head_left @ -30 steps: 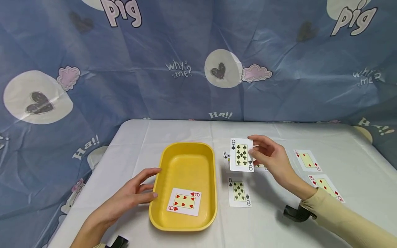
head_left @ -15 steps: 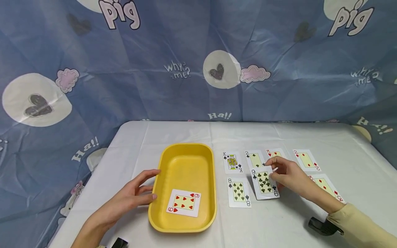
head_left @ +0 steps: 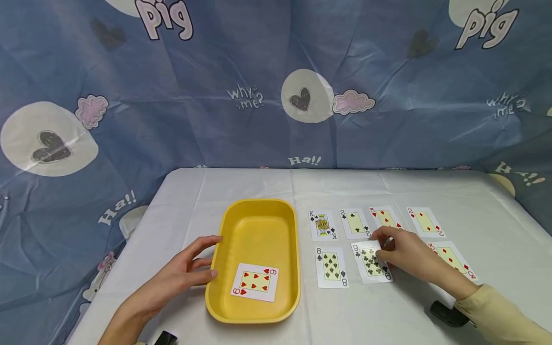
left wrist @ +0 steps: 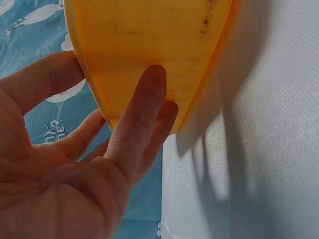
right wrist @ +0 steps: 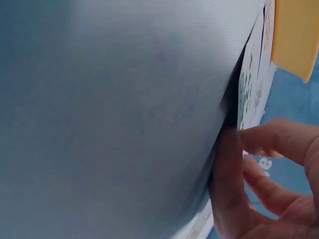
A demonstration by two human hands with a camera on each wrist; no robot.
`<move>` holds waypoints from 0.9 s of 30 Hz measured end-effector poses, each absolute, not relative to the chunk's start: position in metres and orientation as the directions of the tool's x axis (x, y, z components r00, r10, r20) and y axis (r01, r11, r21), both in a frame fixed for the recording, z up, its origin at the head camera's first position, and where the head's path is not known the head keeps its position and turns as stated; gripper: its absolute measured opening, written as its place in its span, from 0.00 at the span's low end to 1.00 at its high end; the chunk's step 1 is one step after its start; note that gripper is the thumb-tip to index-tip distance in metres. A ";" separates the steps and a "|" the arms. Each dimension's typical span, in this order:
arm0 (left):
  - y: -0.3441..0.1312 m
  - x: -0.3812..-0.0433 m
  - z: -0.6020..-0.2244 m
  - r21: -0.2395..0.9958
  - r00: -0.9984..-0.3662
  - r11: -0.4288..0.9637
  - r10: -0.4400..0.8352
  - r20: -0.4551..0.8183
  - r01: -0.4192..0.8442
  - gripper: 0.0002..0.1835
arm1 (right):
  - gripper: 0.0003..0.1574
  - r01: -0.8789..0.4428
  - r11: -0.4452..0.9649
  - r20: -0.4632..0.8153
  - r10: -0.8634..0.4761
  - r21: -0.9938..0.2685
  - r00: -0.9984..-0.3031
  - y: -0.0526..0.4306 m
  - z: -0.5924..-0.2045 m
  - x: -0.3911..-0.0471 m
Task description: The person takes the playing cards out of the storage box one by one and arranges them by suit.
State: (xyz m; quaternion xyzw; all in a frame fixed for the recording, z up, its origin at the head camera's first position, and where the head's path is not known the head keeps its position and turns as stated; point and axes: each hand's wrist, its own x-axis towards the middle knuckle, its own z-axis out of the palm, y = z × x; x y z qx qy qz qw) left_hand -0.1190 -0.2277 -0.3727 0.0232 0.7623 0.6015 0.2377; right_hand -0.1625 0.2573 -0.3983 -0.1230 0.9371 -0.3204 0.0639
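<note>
My right hand [head_left: 407,251] pinches the nine of clubs [head_left: 368,262] by its right edge, between thumb and fingers, low over the white tabletop. To that card's left lies the eight of spades [head_left: 331,268]. My left hand [head_left: 172,278] touches the left side of a yellow tray [head_left: 258,235] with its fingers spread and relaxed. Inside the tray, near its front, the six of hearts [head_left: 255,282] lies face up. In the left wrist view, fingertips [left wrist: 152,77] rest against the tray's outer wall [left wrist: 124,40].
A back row holds the king of spades [head_left: 322,225], two of clubs [head_left: 355,223], three of hearts [head_left: 384,216] and two of diamonds [head_left: 425,222]. A further diamond card [head_left: 450,256] lies right of my right hand, partly covered. Blue printed cloth [head_left: 241,134] hangs behind the table.
My right hand has carried the nine of clubs rightward and down, from above the back row to the spot beside the eight of spades. The left hand and tray stay put.
</note>
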 end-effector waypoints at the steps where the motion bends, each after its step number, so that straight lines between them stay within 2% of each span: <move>1: -0.228 -0.119 -0.373 0.928 -0.886 0.276 0.321 -0.334 -0.250 0.37 | 0.21 -0.192 0.771 -0.039 -0.270 -0.607 -0.962 0.257 -0.398 -0.162; 7: -0.228 -0.119 -0.373 0.929 -0.885 0.279 0.327 -0.330 -0.244 0.37 | 0.20 -0.235 0.787 0.000 -0.287 -0.571 -0.958 0.255 -0.399 -0.161; 12: -0.228 -0.119 -0.373 0.928 -0.886 0.281 0.323 -0.331 -0.244 0.37 | 0.19 -0.244 0.737 0.044 -0.280 -0.630 -0.959 0.253 -0.399 -0.161; 16: -0.229 -0.120 -0.375 0.928 -0.884 0.278 0.327 -0.334 -0.248 0.37 | 0.18 -0.273 0.641 0.101 -0.292 -0.718 -0.951 0.248 -0.398 -0.163; 21: -0.230 -0.120 -0.376 0.929 -0.882 0.274 0.331 -0.336 -0.250 0.37 | 0.18 -0.261 0.465 0.080 -0.373 -0.846 -0.925 0.232 -0.394 -0.170; 27: -0.229 -0.120 -0.374 0.927 -0.884 0.282 0.325 -0.336 -0.249 0.37 | 0.19 -0.337 0.333 0.145 -0.489 -0.881 -0.860 0.206 -0.383 -0.177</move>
